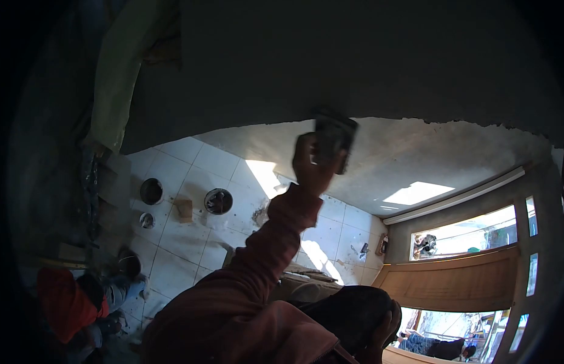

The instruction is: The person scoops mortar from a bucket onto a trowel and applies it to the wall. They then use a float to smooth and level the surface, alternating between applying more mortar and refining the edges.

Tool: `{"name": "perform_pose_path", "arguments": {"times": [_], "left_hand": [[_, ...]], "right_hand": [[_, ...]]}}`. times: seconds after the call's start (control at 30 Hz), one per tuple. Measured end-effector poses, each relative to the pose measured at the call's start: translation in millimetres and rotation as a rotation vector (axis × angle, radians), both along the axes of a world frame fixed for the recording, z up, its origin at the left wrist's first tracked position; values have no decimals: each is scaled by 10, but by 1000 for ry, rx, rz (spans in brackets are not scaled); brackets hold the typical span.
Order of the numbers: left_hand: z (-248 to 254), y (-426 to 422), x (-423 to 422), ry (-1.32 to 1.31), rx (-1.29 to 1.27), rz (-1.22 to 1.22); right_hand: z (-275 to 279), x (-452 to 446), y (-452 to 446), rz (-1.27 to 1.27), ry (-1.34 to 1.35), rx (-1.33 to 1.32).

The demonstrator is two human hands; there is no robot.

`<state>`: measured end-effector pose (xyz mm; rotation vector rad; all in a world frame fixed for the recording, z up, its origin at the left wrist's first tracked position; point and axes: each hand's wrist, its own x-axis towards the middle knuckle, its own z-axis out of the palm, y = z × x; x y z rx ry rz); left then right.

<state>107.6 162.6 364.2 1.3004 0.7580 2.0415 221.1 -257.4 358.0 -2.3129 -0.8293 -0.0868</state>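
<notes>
My left hand (318, 167), at the end of a raised reddish sleeve, is closed round a dark plastering float (335, 136). The float is slightly blurred and lies against the lower edge of a dark grey plaster coat (264, 67). That edge is ragged towards the right, with a paler wall surface (367, 155) below it. Low on the right, my right hand (388, 324) is in shadow at the side of a dark rounded shape (352, 309), perhaps a knee. Its fingers are too dim to show what they grip, if anything.
Buckets (218, 201) and a tan block (184, 210) stand on the white tiled floor (182, 246). A person in red (73, 303) is at lower left. A pale sheet (115, 91) hangs at upper left. A wooden panel (446, 282) crosses the windowed opening; someone is outside.
</notes>
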Motion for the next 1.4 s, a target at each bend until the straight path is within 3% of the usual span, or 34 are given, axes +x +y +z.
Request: {"name": "perform_pose_path", "arguments": {"times": [0.1, 0.23, 0.33, 0.4, 0.43, 0.5, 0.67, 0.77, 0.9, 0.97, 1.2, 1.27, 1.4], "left_hand": [[219, -285, 217, -11, 65, 16], [-171, 13, -404, -149, -182, 180], [-491, 395, -749, -62, -283, 308], [-387, 475, -675, -208, -206, 186], [-65, 318, -530, -250, -242, 84], [222, 149, -79, -186, -101, 46], [1113, -401, 827, -76, 98, 154], [1154, -323, 815, -21, 44, 301], [486, 32, 223, -34, -126, 424], [37, 281, -215, -141, -322, 387], [-1666, 1417, -2044, -68, -558, 639], [-1971, 1530, -2474, -1, -885, 550], [-2151, 1506, -2713, -143, -767, 451]], "right_hand": [[42, -21, 6, 1, 6, 18], [-61, 27, -151, -53, 48, 96], [-109, 47, -234, -99, 108, 172], [-77, 23, -188, -93, 92, 146], [-48, 23, -184, -90, 61, 114], [-91, 61, -183, -64, 58, 113], [-50, 46, -31, -38, 63, 82], [18, 15, 34, -43, 65, 41], [-25, 46, 2, -53, 56, 21], [-71, 69, -18, -53, 84, 44], [-59, 100, 86, 40, 120, 14], [-76, 127, 105, 69, 110, -40], [-62, 134, 164, 103, 163, -43]]}}
